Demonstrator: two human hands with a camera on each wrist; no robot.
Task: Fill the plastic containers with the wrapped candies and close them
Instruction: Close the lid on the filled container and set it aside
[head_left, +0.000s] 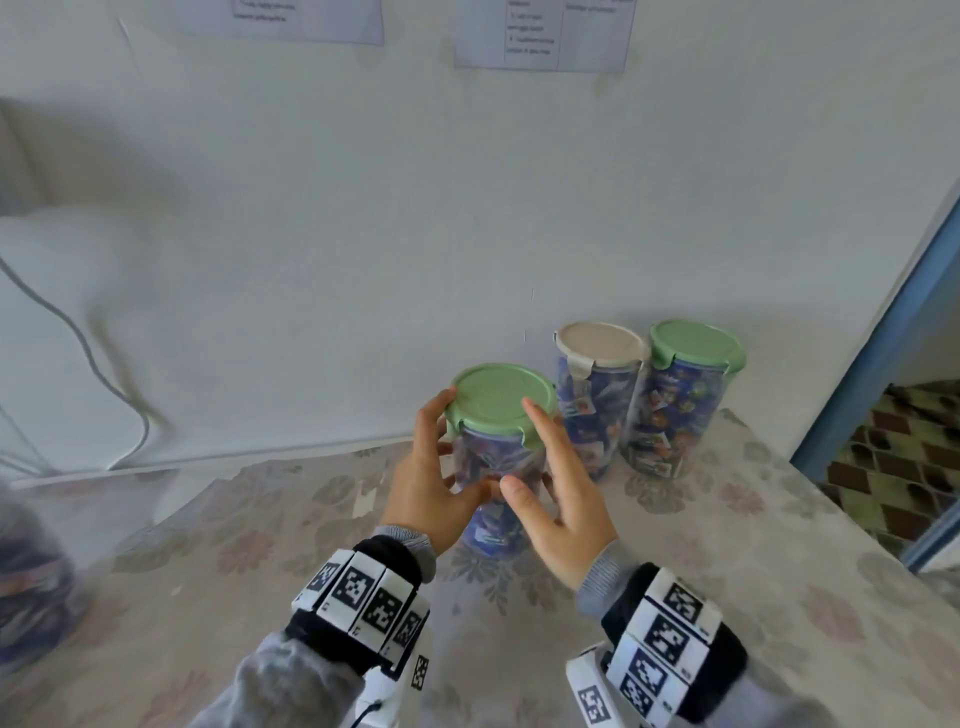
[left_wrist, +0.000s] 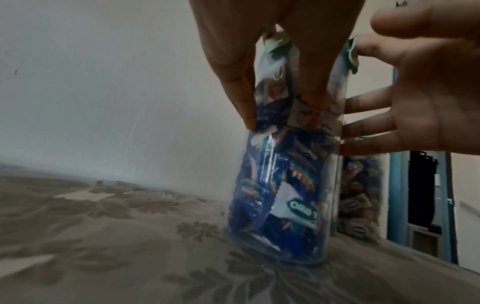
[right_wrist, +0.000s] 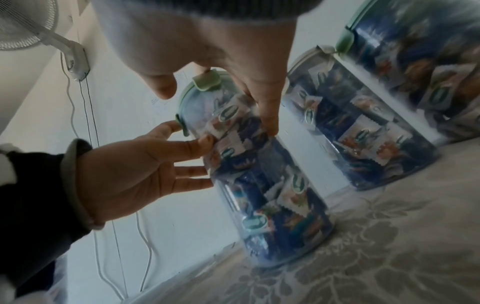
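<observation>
Both hands (head_left: 431, 483) (head_left: 563, 499) touch clear cylindrical container (head_left: 496, 467) w/ green lid (head_left: 500, 397).

Near container (head_left: 498, 467): clear, smooth, glossy plastic; green lid (head_left: 498, 397) matt plastic; wrapped candies (left_wrist: 280, 185) inside in shiny printed film; far containers (head_left: 597, 415) likewise clear plastic, one lid beige (head_left: 600, 343), one green (head_left: 696, 345), both matt; tablecloth (head_left: 727, 571) matt, floral-patterned; wall (head_left: 363, 208) matt, faintly rough; sleeves (head_left: 291, 680) soft grey knit.
</observation>
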